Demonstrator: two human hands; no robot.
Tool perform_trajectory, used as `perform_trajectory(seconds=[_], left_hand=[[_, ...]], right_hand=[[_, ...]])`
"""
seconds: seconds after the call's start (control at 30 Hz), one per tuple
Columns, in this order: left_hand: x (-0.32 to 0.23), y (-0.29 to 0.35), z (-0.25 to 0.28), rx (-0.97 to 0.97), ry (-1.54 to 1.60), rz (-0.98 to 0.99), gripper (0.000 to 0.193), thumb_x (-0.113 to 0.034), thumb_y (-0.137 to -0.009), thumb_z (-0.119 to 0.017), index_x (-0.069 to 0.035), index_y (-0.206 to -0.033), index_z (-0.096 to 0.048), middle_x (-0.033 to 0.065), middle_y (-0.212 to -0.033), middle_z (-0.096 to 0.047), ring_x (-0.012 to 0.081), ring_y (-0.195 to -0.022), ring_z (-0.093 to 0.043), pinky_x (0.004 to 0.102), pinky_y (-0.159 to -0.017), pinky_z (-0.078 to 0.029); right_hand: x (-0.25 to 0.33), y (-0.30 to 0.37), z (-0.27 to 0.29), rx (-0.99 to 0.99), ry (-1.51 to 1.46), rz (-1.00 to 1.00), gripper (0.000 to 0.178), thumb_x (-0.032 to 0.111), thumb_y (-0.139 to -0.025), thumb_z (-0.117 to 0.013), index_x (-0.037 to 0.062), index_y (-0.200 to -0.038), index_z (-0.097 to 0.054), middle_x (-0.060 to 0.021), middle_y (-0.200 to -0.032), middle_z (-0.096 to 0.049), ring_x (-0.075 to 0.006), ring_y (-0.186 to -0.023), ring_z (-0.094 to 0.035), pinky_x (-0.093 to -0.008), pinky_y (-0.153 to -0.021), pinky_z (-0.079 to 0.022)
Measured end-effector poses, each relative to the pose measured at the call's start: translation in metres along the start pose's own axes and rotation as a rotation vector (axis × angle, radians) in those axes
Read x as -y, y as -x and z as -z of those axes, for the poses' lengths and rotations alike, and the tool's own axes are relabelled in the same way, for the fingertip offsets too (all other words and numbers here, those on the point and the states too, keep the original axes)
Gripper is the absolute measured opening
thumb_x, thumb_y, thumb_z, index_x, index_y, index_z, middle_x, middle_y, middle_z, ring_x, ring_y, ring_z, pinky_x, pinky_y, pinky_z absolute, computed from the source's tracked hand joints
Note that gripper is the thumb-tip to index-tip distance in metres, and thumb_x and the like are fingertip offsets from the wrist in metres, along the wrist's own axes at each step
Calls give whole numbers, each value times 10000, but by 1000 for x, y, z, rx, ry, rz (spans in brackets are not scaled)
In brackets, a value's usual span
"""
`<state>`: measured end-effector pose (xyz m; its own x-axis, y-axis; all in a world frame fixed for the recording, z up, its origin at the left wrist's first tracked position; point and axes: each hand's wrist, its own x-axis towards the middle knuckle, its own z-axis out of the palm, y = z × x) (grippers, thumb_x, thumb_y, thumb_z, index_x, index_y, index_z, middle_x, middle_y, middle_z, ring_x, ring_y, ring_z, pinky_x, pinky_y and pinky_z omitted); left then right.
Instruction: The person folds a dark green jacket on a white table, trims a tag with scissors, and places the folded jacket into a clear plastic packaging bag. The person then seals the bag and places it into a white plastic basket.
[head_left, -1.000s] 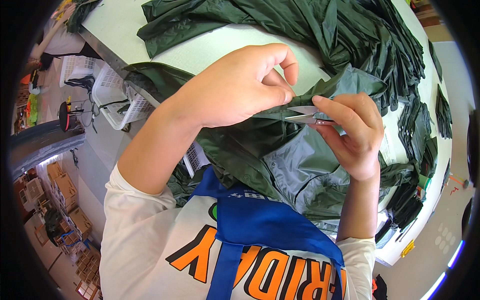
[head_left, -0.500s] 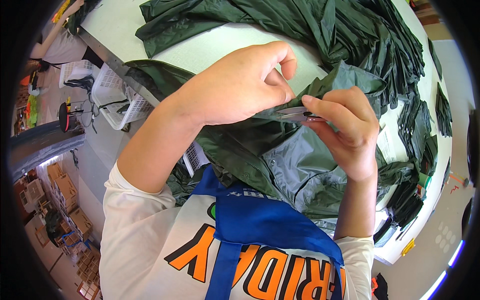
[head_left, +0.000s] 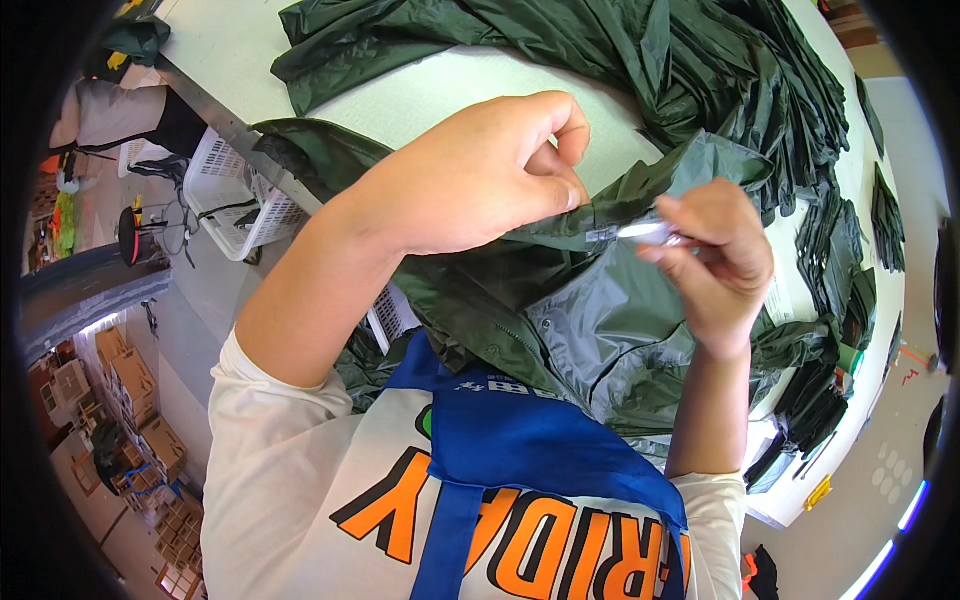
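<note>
at the far left, a co-worker (head_left: 120, 115) in a pale top is by the table edge, and lower down brown boxes (head_left: 128, 375) are stacked. just right of them, near the table, a white basket (head_left: 238, 232) sits with dark bits in it. then comes the person's white shirt (head_left: 265, 450), its short sleeve ending above the elbow, and the left forearm reaching up over the work. the left hand (head_left: 485, 175) is bent over at the wrist, thumb and forefinger together, pinched on the edge of the garment (head_left: 620, 315). that garment, dark green with a greyish sheen, lies in front of the person, between the white table (head_left: 425, 95) and the blue apron (head_left: 545, 440). next, the snips (head_left: 645, 230) point left over the cloth, smeared by motion; i can't tell whether their blades touch it or stand apart. the right hand (head_left: 720, 255) is closed on them, its fingers blurred too. behind and to the right, a green pile (head_left: 710, 85) is heaped in folds across the table. farthest right, below it, are black strips (head_left: 805, 420) and a small yellow thing (head_left: 818, 492).
</note>
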<state>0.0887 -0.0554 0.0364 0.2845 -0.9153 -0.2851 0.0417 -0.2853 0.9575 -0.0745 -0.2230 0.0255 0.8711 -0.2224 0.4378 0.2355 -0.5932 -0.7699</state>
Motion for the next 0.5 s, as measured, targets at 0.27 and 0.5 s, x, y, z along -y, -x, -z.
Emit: perform_trajectory(seconds=[0.27, 0.5], left_hand=[[3, 0, -1, 47, 75, -4, 173, 21, -851, -561, -69, -890, -419, 31, -806, -609, 42, -730, -493, 194, -655, -393], [3, 0, -2, 62, 68, -13, 166, 16, -854, -556, -75, -877, -420, 14, -802, -591, 36, -733, -481, 190, -661, -389]], right_hand=[[-5, 13, 11, 29, 107, -52, 393, -47, -573, -804, 45, -943, -709, -52, -811, -600, -156, -722, -560, -255, -596, -474], [-3, 9, 5, 55, 95, -49, 379, -20, -574, -810, 61, -931, -714, -44, -791, -603, -166, -714, -556, -252, -599, -448]])
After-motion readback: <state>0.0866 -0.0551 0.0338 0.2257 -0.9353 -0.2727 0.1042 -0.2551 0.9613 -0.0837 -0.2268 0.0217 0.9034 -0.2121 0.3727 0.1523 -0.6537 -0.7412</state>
